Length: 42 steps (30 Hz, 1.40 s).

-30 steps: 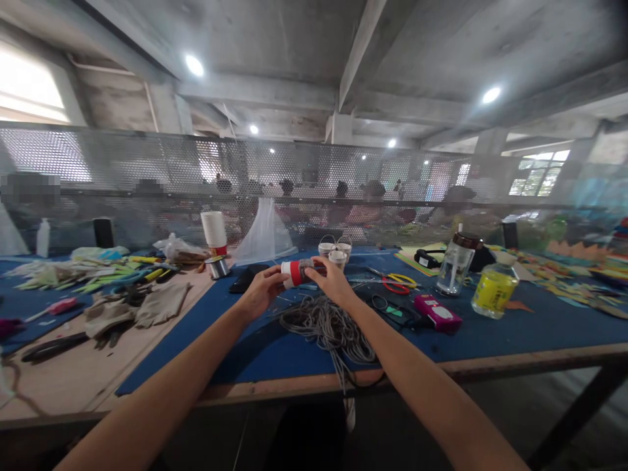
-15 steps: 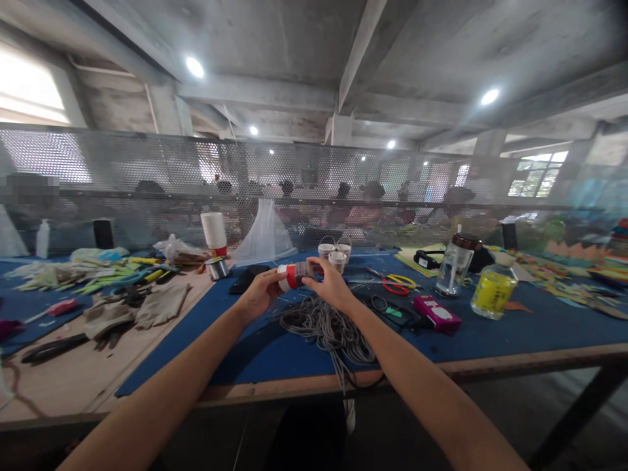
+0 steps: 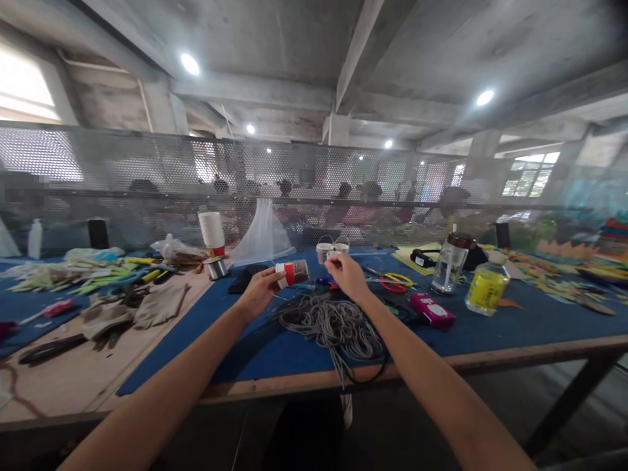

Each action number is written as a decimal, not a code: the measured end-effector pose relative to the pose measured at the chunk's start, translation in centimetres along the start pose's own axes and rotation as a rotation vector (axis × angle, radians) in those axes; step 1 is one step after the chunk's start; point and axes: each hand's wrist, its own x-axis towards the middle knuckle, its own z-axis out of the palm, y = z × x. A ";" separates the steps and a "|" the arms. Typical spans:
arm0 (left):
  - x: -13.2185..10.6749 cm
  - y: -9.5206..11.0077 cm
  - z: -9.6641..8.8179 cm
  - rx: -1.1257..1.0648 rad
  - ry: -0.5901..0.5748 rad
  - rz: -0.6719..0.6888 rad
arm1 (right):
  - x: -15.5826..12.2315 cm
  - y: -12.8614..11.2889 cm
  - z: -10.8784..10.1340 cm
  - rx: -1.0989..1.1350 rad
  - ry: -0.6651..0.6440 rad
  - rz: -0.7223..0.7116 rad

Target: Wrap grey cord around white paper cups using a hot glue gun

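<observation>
My left hand (image 3: 258, 293) grips a paper cup (image 3: 293, 273) lying on its side in the air. The cup is white and red, with a grey-brown covering, seemingly cord, round its right end. To the right of it, my right hand (image 3: 347, 278) is raised with fingers pinched together; whatever is between them is too small to make out. Right behind those fingers stand small white cups (image 3: 322, 252) with thin looped handles, partly hidden by the hand. Below both hands, a loose heap of grey cord (image 3: 338, 327) spreads over the blue mat (image 3: 196, 356).
Red-and-yellow-handled scissors (image 3: 395, 282), a magenta box (image 3: 432, 310), a glass bottle (image 3: 447, 265) and a yellow-labelled bottle (image 3: 487, 288) stand or lie rightward. Leftward are stacked paper cups (image 3: 210, 229), a wire spool (image 3: 214, 268), a black phone-like slab (image 3: 245, 280) and work gloves (image 3: 159, 306).
My right hand has left the paper cup and moved right, its fingers now pinched near the small white cups. My left hand still holds the cup at about the same place.
</observation>
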 end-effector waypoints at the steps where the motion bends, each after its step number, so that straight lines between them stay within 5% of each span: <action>1: 0.0 0.0 0.1 0.000 -0.004 0.005 | -0.1 0.8 -0.5 -0.105 -0.010 0.054; 6: -0.1 0.0 0.2 -0.004 0.018 0.006 | -1.0 4.0 -1.3 -0.414 -0.219 0.283; 14: -0.2 0.2 0.3 -0.036 0.057 -0.007 | -0.5 4.1 -0.2 -0.430 -0.462 0.411; 22: 0.0 0.2 0.2 -0.038 0.064 0.026 | 0.0 4.9 0.4 0.107 -0.358 0.621; 31: 0.9 0.0 -0.9 -0.126 0.319 0.118 | 0.2 3.9 0.9 0.630 -0.275 0.658; 36: 1.1 0.0 -1.2 -0.127 0.341 0.108 | -0.6 2.1 0.8 0.915 -0.319 0.565; 42: 1.2 -0.2 -1.4 -0.110 0.367 0.086 | -0.8 0.9 2.2 0.724 -0.164 0.369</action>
